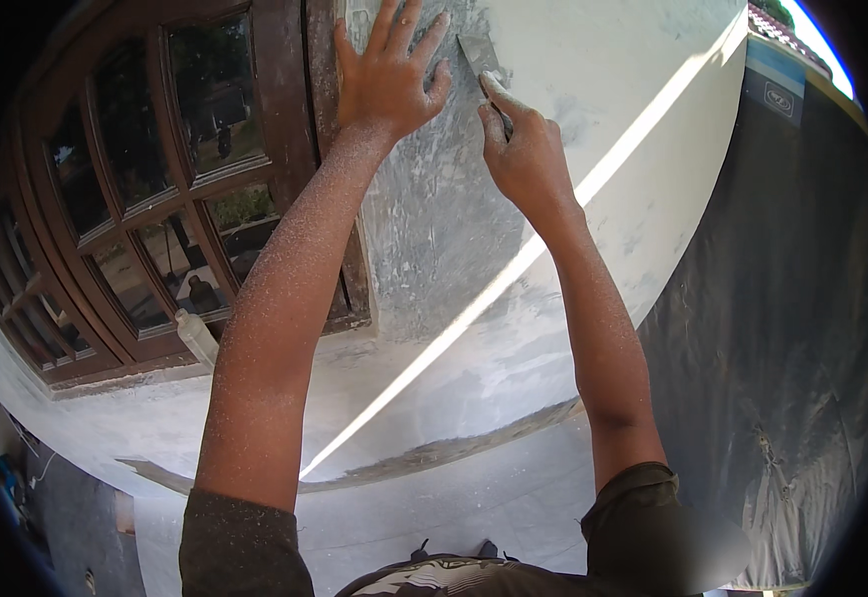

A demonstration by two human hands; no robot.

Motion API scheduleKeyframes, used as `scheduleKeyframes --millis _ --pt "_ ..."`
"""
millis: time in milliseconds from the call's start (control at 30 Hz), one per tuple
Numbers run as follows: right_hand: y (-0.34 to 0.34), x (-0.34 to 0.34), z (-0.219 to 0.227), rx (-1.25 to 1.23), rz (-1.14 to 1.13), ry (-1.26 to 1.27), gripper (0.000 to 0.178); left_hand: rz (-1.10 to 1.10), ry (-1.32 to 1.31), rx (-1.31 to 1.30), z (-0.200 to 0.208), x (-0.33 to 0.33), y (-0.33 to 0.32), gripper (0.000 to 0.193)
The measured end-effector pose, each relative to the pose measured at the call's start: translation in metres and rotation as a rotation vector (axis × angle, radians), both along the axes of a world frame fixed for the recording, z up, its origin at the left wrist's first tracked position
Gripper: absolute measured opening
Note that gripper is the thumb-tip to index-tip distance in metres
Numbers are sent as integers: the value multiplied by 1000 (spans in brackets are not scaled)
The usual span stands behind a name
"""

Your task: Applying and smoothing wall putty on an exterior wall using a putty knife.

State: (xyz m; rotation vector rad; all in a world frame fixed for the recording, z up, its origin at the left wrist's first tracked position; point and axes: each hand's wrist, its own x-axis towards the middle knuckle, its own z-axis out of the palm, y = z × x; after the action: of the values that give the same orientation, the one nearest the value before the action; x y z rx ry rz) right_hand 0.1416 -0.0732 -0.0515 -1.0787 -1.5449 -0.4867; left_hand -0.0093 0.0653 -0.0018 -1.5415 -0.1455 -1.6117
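Note:
My left hand [391, 80] lies spread on the wall beside the window frame, its fingers apart and nothing in it. White dust coats its fingertips and the forearm. To its right, my right hand [526, 149] is closed round the handle of a putty knife [477, 58], index finger stretched along the tool. The knife's flat metal blade points up and left and rests against or close to the wall [424, 229]. Around the hands the wall surface is patchy grey, turning whiter to the right.
A brown wooden window [180, 179] with glass panes fills the left side. On its sill stands a clear plastic bottle [195, 336]. A dark sheet [772, 298] hangs at the right. A bright strip of sunlight crosses the wall diagonally. The pale floor [474, 507] lies below.

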Motion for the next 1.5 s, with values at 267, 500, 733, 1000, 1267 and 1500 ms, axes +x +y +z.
scheduleKeyframes --millis 267,500,733,1000,1267,1500 --pt "-6 1 27 -65 3 98 38 368 33 -465 0 1 -39 62" --pt "-5 9 31 -40 22 58 37 165 13 -216 -4 6 -28 62" --pt "-2 8 17 -62 10 54 37 379 36 -498 1 2 -56 60" --pt "-9 6 11 -56 -3 23 36 410 26 -453 0 -1 -54 61" --pt "-14 8 30 -82 -23 39 37 370 36 -484 3 3 -42 62" --pt "3 15 36 41 -19 2 38 401 60 -491 1 5 -61 61"
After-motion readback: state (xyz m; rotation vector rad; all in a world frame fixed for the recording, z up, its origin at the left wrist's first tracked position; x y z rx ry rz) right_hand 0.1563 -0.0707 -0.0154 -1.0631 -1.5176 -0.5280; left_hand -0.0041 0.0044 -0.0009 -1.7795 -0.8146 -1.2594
